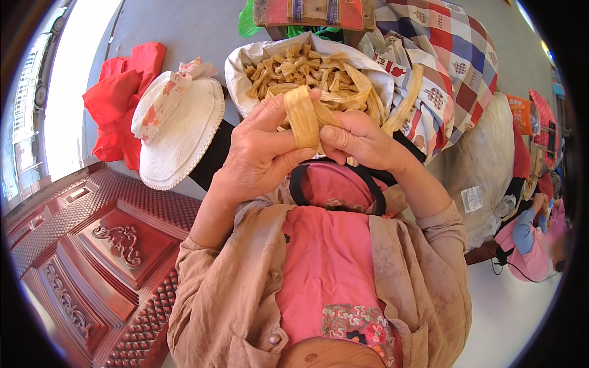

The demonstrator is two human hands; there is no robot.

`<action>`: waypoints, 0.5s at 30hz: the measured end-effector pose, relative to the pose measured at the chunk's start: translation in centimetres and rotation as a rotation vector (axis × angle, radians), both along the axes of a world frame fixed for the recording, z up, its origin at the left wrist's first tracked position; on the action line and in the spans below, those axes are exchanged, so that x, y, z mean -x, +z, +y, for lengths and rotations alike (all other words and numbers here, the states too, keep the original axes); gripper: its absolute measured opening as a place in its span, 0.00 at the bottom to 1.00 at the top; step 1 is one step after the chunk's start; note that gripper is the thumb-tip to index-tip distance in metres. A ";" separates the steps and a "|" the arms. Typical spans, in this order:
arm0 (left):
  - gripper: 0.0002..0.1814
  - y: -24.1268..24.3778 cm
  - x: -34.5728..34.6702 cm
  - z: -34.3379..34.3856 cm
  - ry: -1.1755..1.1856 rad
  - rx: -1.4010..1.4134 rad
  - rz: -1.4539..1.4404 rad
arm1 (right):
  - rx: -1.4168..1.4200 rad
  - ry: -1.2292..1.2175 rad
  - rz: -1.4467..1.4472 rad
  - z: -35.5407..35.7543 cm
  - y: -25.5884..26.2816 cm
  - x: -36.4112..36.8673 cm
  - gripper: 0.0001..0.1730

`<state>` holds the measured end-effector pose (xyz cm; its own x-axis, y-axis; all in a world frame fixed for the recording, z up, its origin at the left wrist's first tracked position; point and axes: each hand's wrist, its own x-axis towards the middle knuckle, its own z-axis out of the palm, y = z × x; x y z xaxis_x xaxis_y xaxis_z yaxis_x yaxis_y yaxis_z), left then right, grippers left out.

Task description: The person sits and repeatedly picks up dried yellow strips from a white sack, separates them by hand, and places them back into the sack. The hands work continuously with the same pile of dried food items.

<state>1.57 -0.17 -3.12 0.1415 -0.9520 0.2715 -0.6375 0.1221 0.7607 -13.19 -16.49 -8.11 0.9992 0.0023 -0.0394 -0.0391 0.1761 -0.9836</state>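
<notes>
Both hands meet in front of my chest over a flat tan strip (302,117) that looks like tofu skin. My left hand (257,145) has the strip looped around its fingers. Between thumb and fingers, my right hand (361,138) pinches part of the strip on the loop's right side. Just beyond the hands stands a white sack (237,60) with its rim rolled down. Small knotted tan pieces (299,64) fill it, and longer untied strips (363,87) lie along its right side. Another loose strip (408,103) rests over the checked cloth near my right wrist.
A white sun hat (181,133) and red fabric (122,101) lie to the left, above an embossed red-brown door panel (124,248). A wooden stool (315,14) stands beyond the sack. On the right are a checked cloth bundle (460,60), a translucent plastic-wrapped bundle (478,170) and another person (529,244).
</notes>
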 end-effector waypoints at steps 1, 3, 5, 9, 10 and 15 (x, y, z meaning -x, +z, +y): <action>0.11 -0.3 0.0 -0.2 0.011 -0.032 -0.319 | -0.117 0.075 0.050 -0.4 -0.1 0.0 0.23; 0.12 -0.8 0.9 -0.9 0.063 0.016 -0.464 | -0.183 0.046 0.103 -0.4 0.1 0.2 0.27; 0.11 -0.7 1.4 -1.0 0.039 -0.038 -0.538 | -0.209 0.046 0.138 -0.8 0.1 0.6 0.26; 0.08 -1.4 2.1 -1.4 0.007 -0.012 -0.522 | -0.329 -0.027 0.188 -0.5 -0.7 0.9 0.20; 0.09 -1.6 2.0 -1.5 0.001 -0.001 -0.535 | -0.388 -0.061 0.210 -0.3 -1.2 1.0 0.18; 0.08 -2.2 2.7 -1.4 0.198 0.223 -0.759 | -0.742 -0.222 0.132 0.3 -0.9 0.7 0.10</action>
